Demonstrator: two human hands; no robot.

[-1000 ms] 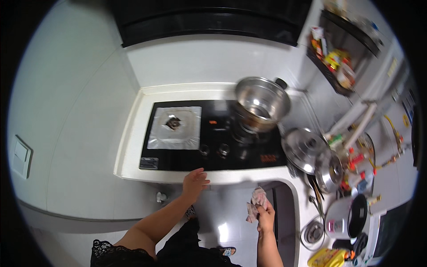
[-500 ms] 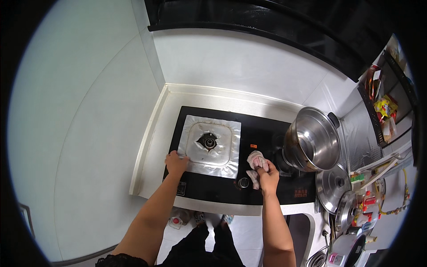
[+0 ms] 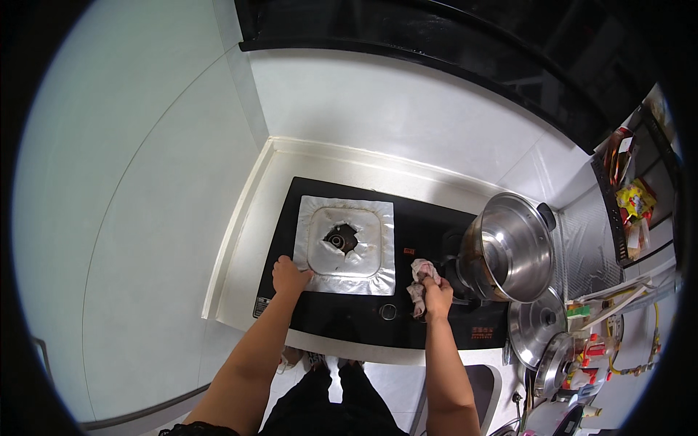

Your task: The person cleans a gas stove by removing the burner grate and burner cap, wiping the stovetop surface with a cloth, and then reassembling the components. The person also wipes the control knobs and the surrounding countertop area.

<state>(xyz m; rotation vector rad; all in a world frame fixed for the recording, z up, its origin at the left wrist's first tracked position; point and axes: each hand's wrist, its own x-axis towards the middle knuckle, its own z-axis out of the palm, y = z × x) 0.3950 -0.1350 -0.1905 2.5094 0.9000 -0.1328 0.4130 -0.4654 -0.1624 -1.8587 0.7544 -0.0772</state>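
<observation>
Foil (image 3: 369, 251) lies on the left half of the black stove (image 3: 342, 318), a square sheet set around the burner (image 3: 336, 240). Its ragged opening (image 3: 350, 234) has torn flaps at the rim, and the burner shows through it, toward the left side of the gap rather than its middle. Creases run along the sheet's near edge.

Left hand (image 3: 291, 277) is at the near left part of the sheet, fingers bent by its edge; whether they pinch it or only rest there, I cannot tell. Right hand (image 3: 438, 298) is clamped on a bunched cloth (image 3: 419, 283), over the stove between the sheet and the pot (image 3: 512, 247). Whether the cloth touches the black surface is not clear.

As for how far things stand: the sheet is down and spread, the burner is exposed through it, and no pan support shows over it. By my judgement, its fit is not finished, since burner and opening do not line up and the near edge is not smooth. The cloth is crumpled, not spread out. At the right end, the pot is uncovered, with a lid (image 3: 529, 330) just beside the stove and a knob (image 3: 388, 312) near its front edge.
</observation>
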